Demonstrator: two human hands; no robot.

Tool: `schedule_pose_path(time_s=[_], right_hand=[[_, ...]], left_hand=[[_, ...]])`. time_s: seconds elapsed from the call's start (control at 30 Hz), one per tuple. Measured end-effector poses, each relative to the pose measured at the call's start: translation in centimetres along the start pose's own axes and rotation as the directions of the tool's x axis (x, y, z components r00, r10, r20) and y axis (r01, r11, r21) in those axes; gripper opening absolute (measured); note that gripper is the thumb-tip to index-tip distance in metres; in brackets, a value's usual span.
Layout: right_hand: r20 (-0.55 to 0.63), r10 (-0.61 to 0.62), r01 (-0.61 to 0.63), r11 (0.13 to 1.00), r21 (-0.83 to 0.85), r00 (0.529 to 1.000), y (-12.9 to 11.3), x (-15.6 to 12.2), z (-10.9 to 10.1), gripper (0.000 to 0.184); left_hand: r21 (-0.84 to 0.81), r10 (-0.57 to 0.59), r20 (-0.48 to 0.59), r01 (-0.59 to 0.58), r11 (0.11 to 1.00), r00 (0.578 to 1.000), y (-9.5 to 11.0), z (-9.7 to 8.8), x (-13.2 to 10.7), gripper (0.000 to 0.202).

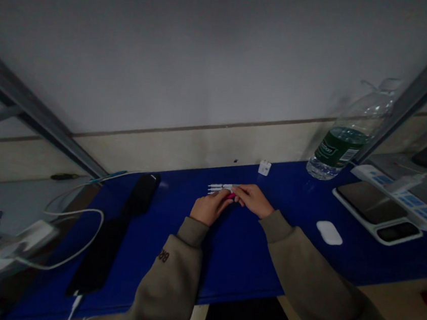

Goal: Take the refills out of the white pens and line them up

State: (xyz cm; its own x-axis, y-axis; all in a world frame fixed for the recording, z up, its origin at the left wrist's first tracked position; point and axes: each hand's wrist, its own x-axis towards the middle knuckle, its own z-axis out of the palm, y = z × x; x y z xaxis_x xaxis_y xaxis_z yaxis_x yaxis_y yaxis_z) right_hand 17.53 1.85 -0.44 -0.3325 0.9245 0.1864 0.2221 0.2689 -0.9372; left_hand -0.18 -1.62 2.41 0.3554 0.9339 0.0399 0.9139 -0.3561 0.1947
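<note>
Both my hands meet over the middle of the blue tabletop [241,254], near its back edge. My left hand [208,208] is closed, thumb and fingers pinched on a small bright pink thing [231,195] whose kind I cannot make out. From the right, my right hand [254,200] has its fingertips closed at the other end of that pink thing. Several slim white pens [217,186] with thin tips lie side by side just beyond my fingers, tips toward the left. My right fingers cover their right ends, and my left hand hides part of the lowest one.
On the left lie two dark phones [144,193] [98,255] and a white cable [74,211]. A white charger plug [264,167] stands by the wall. To the right are a water bottle [340,143], a white case [329,233], a scale-like device [374,205] and a power strip [404,196].
</note>
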Motion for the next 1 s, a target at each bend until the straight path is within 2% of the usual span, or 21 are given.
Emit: schedule_pose_path(time_s=[0.07,0.17,0.27,0.4,0.57,0.67,0.8,1.0], right_hand=[[-0.023,0.002,-0.003,1.000,-0.004,1.000,-0.2,-0.1,0.0,0.043],[-0.035,-0.059,0.061,0.995,0.084,0.998,-0.4,-0.1,-0.1,0.026],[0.003,-0.095,0.093,0.987,0.132,0.996,-0.4,-0.2,-0.1,0.030],[0.020,-0.038,0.036,0.995,0.088,0.999,-0.3,-0.3,-0.1,0.029],[0.064,-0.063,0.054,0.991,0.124,0.996,0.0,-0.1,0.0,0.026],[0.068,-0.042,0.034,0.993,0.116,0.997,0.3,-0.1,0.0,0.022],[0.046,-0.016,0.016,1.000,0.004,0.999,0.3,-0.2,-0.1,0.028],[0.029,-0.043,0.042,0.998,0.036,0.999,0.0,-0.2,-0.3,0.026]], left_hand=[[-0.010,-0.013,0.008,0.013,1.000,1.000,0.2,-0.1,0.0,0.041],[0.013,-0.077,0.020,0.077,0.997,0.997,0.2,-0.1,0.1,0.044],[0.017,-0.068,0.004,0.068,0.998,0.998,0.1,0.1,0.1,0.046],[-0.003,0.003,-0.011,-0.003,1.000,1.000,0.0,0.3,0.0,0.045],[0.039,-0.084,-0.008,0.084,0.996,0.996,-0.3,0.5,0.3,0.047],[0.026,-0.055,-0.027,0.056,0.998,0.998,-0.6,0.6,0.3,0.050],[0.019,0.003,-0.030,-0.003,1.000,1.000,-0.8,1.0,0.3,0.047],[0.058,-0.069,-0.028,0.070,0.996,0.997,-0.7,1.0,0.4,0.049]])
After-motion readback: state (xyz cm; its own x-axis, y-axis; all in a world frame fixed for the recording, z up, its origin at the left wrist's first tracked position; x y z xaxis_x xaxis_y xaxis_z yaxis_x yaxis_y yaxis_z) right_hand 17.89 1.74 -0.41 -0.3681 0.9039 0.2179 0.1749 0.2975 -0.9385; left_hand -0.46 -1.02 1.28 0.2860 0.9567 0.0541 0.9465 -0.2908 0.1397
